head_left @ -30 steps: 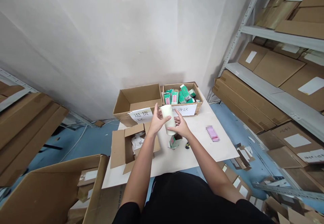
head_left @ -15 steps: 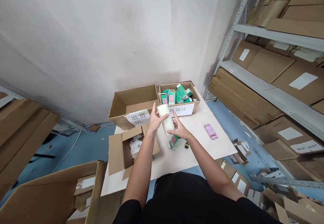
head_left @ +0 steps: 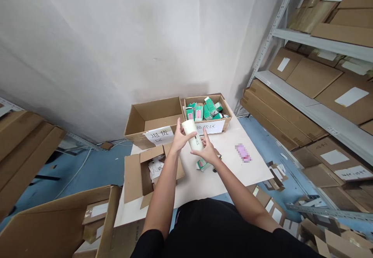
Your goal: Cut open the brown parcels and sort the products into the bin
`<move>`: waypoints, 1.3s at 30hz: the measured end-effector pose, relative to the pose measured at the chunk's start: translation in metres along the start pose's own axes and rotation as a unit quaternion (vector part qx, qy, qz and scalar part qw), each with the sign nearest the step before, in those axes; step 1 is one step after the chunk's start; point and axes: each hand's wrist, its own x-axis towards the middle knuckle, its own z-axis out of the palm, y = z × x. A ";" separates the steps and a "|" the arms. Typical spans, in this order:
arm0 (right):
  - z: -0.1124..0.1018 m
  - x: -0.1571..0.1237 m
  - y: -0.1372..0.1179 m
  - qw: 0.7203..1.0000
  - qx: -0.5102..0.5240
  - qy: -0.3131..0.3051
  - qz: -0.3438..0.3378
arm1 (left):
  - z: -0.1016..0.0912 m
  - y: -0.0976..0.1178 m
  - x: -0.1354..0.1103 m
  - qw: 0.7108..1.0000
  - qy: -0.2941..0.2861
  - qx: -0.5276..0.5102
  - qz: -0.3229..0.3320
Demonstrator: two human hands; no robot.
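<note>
Item one, far left, I log a large brown carton [head_left: 58, 227] standing on the floor below the table edge. Next, on the white table [head_left: 227, 172], an open small box [head_left: 136, 172] with flaps spread and white paper inside. Behind it, an empty carton [head_left: 154, 116] bearing a white handwritten label. Then my left hand [head_left: 177, 139], fingers curled round the upper end of a cream tube [head_left: 192, 135], which is held above the table, tilted with its top leaning left, dark print on its side. My right hand [head_left: 207, 153] cups the tube's lower end, the fingers loosely bent and the forefinger raised along it. Just beneath that hand lies a green packet [head_left: 202, 164] on the table. Behind, touching the empty carton, a second labelled carton [head_left: 224, 120] filled with green and pink packets. Further right, a pink item [head_left: 243, 153], blurred, lying alone on the table. Far right, grey metal shelving [head_left: 314, 110] stacked with flat brown cartons.
</note>
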 end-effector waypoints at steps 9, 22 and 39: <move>-0.006 0.006 0.032 0.996 0.055 -0.056 0.040 | -0.009 -0.027 0.009 1.000 -0.003 0.010 -0.018; -0.089 0.038 0.064 0.992 -0.122 0.001 0.031 | 0.047 -0.150 0.009 0.982 -0.142 0.093 -0.083; -0.193 -0.057 0.089 0.917 -0.317 0.222 0.099 | 0.122 -0.310 0.033 0.773 -0.219 0.564 -0.192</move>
